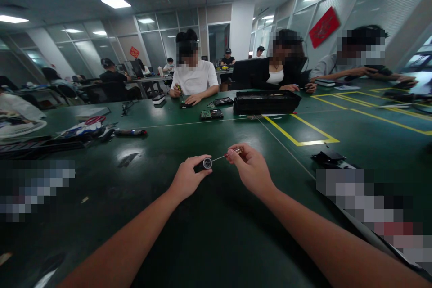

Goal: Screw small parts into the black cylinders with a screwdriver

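Observation:
Just above the green table (162, 162), my left hand (189, 175) is closed round a small black cylindrical part (203, 164). Its round open end, with a pale ring, faces me. My right hand (251, 168) grips a screwdriver (238, 150) by its handle, which looks amber and red. The thin metal shaft points left and its tip reaches the side of the black part near its rim. Whether the tip sits in a screw is too small to see.
Across the table lie a long black housing (266, 101), a circuit-board device (211, 114) and a dark pen-shaped tool (131, 132). Scissors with red handles (95, 119) rest on a pile at left. A black part (332, 159) lies at right. Several people sit opposite.

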Demonstrator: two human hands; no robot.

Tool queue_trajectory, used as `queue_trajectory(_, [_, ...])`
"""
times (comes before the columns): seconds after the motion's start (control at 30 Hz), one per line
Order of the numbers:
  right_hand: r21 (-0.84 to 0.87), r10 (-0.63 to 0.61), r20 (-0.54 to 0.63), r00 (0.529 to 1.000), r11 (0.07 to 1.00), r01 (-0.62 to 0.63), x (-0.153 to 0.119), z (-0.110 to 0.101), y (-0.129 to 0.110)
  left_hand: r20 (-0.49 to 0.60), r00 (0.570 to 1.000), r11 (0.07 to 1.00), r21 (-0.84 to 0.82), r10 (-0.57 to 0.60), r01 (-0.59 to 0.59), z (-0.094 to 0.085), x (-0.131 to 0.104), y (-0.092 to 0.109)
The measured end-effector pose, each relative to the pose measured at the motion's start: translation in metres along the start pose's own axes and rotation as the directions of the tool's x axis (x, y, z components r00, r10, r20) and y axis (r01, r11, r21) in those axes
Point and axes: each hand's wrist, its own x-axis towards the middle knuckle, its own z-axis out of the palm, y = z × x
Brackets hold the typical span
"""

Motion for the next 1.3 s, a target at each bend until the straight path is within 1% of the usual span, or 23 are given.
queue_trajectory(0.07, [-0.058, 0.004, 0.007, 1.000, 0.998, -0.004, -0.0003, -0.0010, -0.0012, -0.012, 1.000, 1.000, 0.011, 0.005, -0.005, -0.0002, 0.0001, 0.0001])
queue_trajectory(0.13, [-0.166, 0.003, -0.018, 1.000, 0.986, -0.006, -0.0004, -0.0017, -0.0017, -0.033, 0.999, 1.000, 0.031, 0.007, -0.006, -0.0008, 0.0002, 0.0001])
queue_trajectory(0.23, [-0.321, -0.033, -0.038, 0.999, 0.947, 0.019, 0.0005, -0.0025, -0.0012, -0.056, 0.998, 0.997, 0.080, 0.015, -0.011, -0.0026, 0.0006, 0.0005])
queue_trajectory(0.33, [-0.374, -0.039, -0.010, 0.999, 0.927, 0.032, 0.0024, -0.0033, -0.0009, -0.051, 0.998, 0.993, 0.119, 0.022, -0.016, -0.0056, 0.0012, 0.0013])
queue_trajectory(0.4, [-0.360, -0.013, 0.009, 1.000, 0.933, 0.015, 0.0033, -0.0037, -0.0011, -0.048, 0.998, 0.991, 0.134, 0.028, -0.022, -0.0074, 0.0019, 0.0016])
queue_trajectory(0.47, [-0.310, -0.006, 0.045, 0.999, 0.951, 0.019, 0.0034, -0.0037, -0.0012, -0.049, 0.998, 0.989, 0.147, 0.031, -0.024, -0.0084, 0.0025, 0.0016])
queue_trajectory(0.57, [-0.228, -0.059, 0.104, 0.993, 0.970, 0.082, 0.0022, -0.0030, -0.0015, -0.041, 0.999, 0.985, 0.170, 0.032, -0.025, -0.0080, 0.0031, 0.0016])
queue_trajectory(0.67, [-0.222, -0.088, 0.132, 0.987, 0.968, 0.116, 0.0012, -0.0027, -0.0029, -0.024, 0.999, 0.981, 0.190, 0.037, -0.032, -0.0064, 0.0033, 0.0021])
queue_trajectory(0.8, [-0.293, -0.018, 0.154, 0.988, 0.954, 0.063, 0.0030, -0.0036, -0.0044, -0.012, 0.999, 0.981, 0.191, 0.031, -0.028, -0.0053, 0.0026, 0.0022])
queue_trajectory(0.87, [-0.316, -0.013, 0.147, 0.989, 0.947, 0.059, 0.0044, -0.0038, -0.0038, -0.012, 0.999, 0.982, 0.189, 0.031, -0.029, -0.0054, 0.0019, 0.0019])
queue_trajectory(1.0, [-0.270, 0.000, 0.157, 0.988, 0.962, 0.043, 0.0048, -0.0037, -0.0011, 0.010, 1.000, 0.982, 0.189, 0.025, -0.026, -0.0061, 0.0009, 0.0021])
queue_trajectory(1.17, [-0.219, -0.013, 0.241, 0.971, 0.973, 0.068, 0.0023, -0.0037, -0.0014, -0.011, 1.000, 0.975, 0.222, 0.011, -0.008, -0.0079, 0.0019, 0.0022])
queue_trajectory(1.23, [-0.222, 0.026, 0.254, 0.967, 0.974, 0.032, 0.0024, -0.0036, -0.0009, -0.017, 1.000, 0.972, 0.234, 0.006, -0.002, -0.0087, 0.0023, 0.0020])
queue_trajectory(1.3, [-0.228, 0.072, 0.238, 0.969, 0.974, -0.016, 0.0034, -0.0034, 0.0009, -0.013, 1.000, 0.971, 0.238, 0.007, -0.004, -0.0089, 0.0023, 0.0024])
